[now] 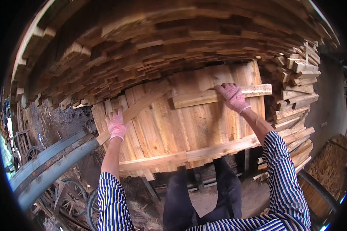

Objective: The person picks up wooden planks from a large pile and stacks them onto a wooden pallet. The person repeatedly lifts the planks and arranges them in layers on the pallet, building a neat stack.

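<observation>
In front of me lies a panel of pale boards (pixel 162 133) set edge to edge. My left hand (pixel 116 124), in a pink and white knit glove, grips a slanting wooden strip (pixel 148 102) near its lower left end. The strip lies at an angle over the panel's left half. My right hand (pixel 232 97), gloved alike, is closed over a second wooden strip (pixel 196 99) that crosses the upper right of the panel. Its fingertips are partly hidden. Along the panel's near edge runs a strip in two lengths (pixel 219 149), which neither hand touches.
Stacked timber (pixel 142 46) rises behind the panel. More cut wood (pixel 297 96) is piled at the right, near a grey wall (pixel 331 92). Blue metal rails (pixel 61 161) reach in from the left, above spoked wheels (pixel 71 196). My legs (pixel 179 196) stand close to the near edge.
</observation>
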`<state>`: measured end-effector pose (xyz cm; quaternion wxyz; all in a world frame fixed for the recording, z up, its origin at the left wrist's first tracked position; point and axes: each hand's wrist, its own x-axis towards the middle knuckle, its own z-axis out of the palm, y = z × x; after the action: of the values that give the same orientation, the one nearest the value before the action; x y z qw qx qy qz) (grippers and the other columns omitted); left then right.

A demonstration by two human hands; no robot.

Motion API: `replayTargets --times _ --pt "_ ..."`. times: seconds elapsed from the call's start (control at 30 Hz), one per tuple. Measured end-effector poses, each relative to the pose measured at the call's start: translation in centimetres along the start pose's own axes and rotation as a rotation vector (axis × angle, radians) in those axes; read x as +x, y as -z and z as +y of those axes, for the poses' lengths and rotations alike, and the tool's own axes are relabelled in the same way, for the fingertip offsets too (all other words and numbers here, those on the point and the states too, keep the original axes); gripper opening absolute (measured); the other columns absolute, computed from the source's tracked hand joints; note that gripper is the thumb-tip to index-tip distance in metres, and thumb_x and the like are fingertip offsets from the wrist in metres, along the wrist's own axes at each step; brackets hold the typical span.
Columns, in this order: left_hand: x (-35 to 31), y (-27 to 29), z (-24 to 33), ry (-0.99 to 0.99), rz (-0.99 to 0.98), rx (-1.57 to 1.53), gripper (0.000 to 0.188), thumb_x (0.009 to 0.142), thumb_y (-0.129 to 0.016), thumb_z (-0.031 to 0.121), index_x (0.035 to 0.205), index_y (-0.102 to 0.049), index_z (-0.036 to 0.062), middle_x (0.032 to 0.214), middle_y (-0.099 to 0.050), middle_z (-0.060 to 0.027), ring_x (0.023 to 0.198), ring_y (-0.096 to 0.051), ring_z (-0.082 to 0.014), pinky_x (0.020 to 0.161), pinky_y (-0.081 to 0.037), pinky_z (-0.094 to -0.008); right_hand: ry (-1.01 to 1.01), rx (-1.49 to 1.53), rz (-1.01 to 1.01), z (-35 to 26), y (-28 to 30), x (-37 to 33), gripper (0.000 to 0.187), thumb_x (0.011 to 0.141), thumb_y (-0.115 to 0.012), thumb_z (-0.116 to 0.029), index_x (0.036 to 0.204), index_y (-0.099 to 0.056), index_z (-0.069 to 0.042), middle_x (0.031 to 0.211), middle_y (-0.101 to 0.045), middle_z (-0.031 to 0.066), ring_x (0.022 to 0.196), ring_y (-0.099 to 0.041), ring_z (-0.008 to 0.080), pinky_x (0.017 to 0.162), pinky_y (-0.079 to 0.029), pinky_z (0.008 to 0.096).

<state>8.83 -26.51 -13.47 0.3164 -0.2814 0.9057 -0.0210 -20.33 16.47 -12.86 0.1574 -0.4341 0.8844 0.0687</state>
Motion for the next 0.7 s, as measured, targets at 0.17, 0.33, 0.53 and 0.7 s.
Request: replayTargets --times 0.17,0.33,0.53,0.7 --pt "1.6 -0.4 -4.9 -0.096 -0.106 -0.171 0.079 0.085 -0.074 0.023 0.154 -0.034 0.0237 0.148 -0.047 -0.0163 0.135 -0.048 -0.0358 0.110 -0.044 -0.0462 0.025 0.121 -0.123 -1.2 0.9 2.2 0.065 0.079 -0.069 -0.007 0.140 -0.052 -0.023 0.127 -0.059 0.0135 0.123 -0.057 0.0320 0.107 -0.040 0.0457" --pt "3.2 0.3 -5.9 -0.175 -0.056 -0.080 0.072 0.088 -0.068 0.016 0.153 -0.038 0.0245 0.146 -0.050 -0.0149 0.133 -0.051 -0.0345 0.113 -0.040 -0.0440 -0.044 0.079 -0.174 -2.2 0.4 2.7 0.070 0.076 -0.073 -0.008 0.141 -0.051 -0.023 0.134 -0.055 0.0146 0.127 -0.054 0.0324 0.111 -0.039 0.0461" --pt "4.8 0.5 -2.9 -0.237 0.012 -0.171 0.067 0.087 -0.062 0.010 0.150 -0.042 0.0249 0.143 -0.053 -0.0152 0.131 -0.052 -0.0357 0.112 -0.041 -0.0445 -0.059 0.046 0.059 0.1 0.5 0.4 0.061 0.080 -0.062 -0.007 0.138 -0.054 -0.023 0.118 -0.060 0.0171 0.116 -0.058 0.0361 0.104 -0.039 0.0543" --pt "0.9 -3.1 -7.9 -0.040 0.011 -0.014 0.079 0.086 -0.067 0.019 0.156 -0.031 0.0221 0.155 -0.041 -0.0179 0.142 -0.040 -0.0381 0.117 -0.033 -0.0507 0.003 0.173 -0.264 -13.9 6.2 0.9 0.085 0.079 -0.079 -0.026 0.149 -0.034 -0.009 0.129 -0.052 0.0225 0.115 -0.055 0.0395 0.111 -0.039 0.0588"
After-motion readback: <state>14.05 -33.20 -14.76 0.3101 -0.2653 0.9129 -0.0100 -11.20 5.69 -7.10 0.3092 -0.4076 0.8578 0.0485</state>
